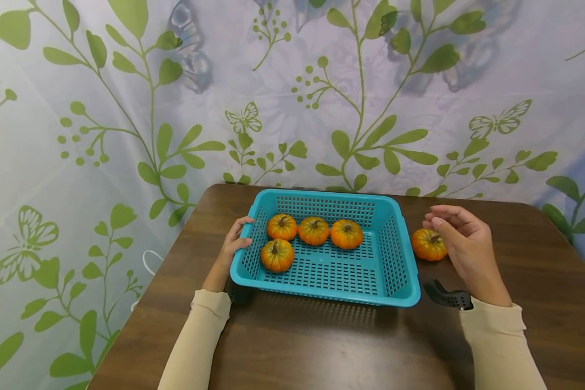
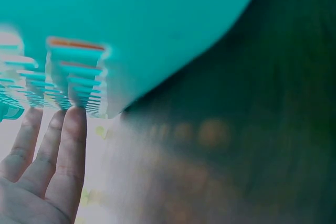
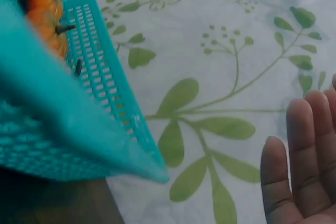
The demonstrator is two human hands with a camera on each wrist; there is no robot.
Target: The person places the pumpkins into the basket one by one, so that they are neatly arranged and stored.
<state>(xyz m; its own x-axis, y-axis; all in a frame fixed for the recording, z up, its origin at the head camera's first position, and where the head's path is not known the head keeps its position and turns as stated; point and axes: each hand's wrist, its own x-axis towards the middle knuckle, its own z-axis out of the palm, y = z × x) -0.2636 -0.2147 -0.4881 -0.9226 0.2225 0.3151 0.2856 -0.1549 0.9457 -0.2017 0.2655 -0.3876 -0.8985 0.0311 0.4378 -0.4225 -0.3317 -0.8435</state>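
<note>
Brown table [image 1: 283, 352], pumpkin [image 1: 425, 248] beside right hand [image 1: 473, 246], outside basket [image 1: 322, 293]

Printed cloth [image 1: 283, 127] behind a brown wood-grain worktop [image 1: 331, 352].
Beyond the worktop's far edge, and also along its left side, the pale cloth carries green leafy sprigs [image 1: 380, 131] and dotted berry stems. Two green butterflies [image 1: 244, 118] are printed a little above the worktop's far edge, a larger butterfly [image 1: 23, 246] well left of the worktop, and blurry blue-grey butterflies [image 1: 192, 46] high above it. A white cable [image 1: 145, 264] loops just beside the worktop's left edge.
</note>
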